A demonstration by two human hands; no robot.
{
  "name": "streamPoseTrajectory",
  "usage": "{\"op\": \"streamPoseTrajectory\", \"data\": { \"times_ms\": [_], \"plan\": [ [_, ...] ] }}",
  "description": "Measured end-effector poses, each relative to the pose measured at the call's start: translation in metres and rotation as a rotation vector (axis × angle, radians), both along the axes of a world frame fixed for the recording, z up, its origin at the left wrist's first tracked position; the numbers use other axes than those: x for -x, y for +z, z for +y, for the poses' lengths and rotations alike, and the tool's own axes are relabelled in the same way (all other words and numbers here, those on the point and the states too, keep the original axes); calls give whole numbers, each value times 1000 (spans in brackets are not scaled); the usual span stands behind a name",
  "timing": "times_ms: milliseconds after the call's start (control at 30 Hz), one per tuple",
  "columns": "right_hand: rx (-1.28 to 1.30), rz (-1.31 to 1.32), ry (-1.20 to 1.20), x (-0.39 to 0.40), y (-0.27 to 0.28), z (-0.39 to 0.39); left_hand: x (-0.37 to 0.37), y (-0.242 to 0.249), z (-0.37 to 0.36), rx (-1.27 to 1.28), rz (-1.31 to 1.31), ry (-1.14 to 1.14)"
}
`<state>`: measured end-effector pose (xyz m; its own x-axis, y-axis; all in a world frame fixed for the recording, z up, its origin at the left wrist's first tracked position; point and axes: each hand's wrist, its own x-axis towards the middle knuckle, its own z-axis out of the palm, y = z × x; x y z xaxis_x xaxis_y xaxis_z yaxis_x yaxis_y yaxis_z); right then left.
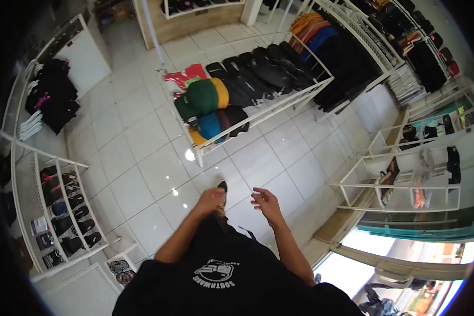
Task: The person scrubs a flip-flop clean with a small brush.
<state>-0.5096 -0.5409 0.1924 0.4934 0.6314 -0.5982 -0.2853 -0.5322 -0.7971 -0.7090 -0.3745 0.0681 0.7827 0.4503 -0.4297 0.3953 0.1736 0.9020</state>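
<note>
My left hand is raised in front of my body over the tiled floor, its fingers curled together and nothing showing in them. Level with it, a short gap to the right, my right hand has its fingers bent but apart, and it holds nothing. Neither hand touches anything. Just past my left hand a dark shoe shows on the floor. Below both hands is a black T-shirt with a white print. The closest furniture ahead is a white wire display table with caps and folded goods on it.
Green and yellow caps lie beside black bags on the display table. A shelf of sandals stands at left, near hanging black clothes. To the right are a clothes rack, a white wire basket and a glass front.
</note>
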Motion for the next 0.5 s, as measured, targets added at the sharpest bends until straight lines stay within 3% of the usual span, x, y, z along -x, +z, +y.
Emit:
{"op": "streamPoseTrajectory", "data": {
  "times_ms": [33,167,267,367,500],
  "plan": [
    [18,-16,-12,-22,16,17,-34,41,17,329,-14,236],
    [-132,-178,66,-120,43,77,-160,79,115,-146,-167,59],
    [-182,-223,-101,-174,63,116,-235,138,168,-95,-271,2],
    [-248,-118,-273,-206,66,139,-289,156,199,28,-430,12],
    [-199,92,-198,-257,18,157,-326,161,205,123,-256,87]
  ]
}}
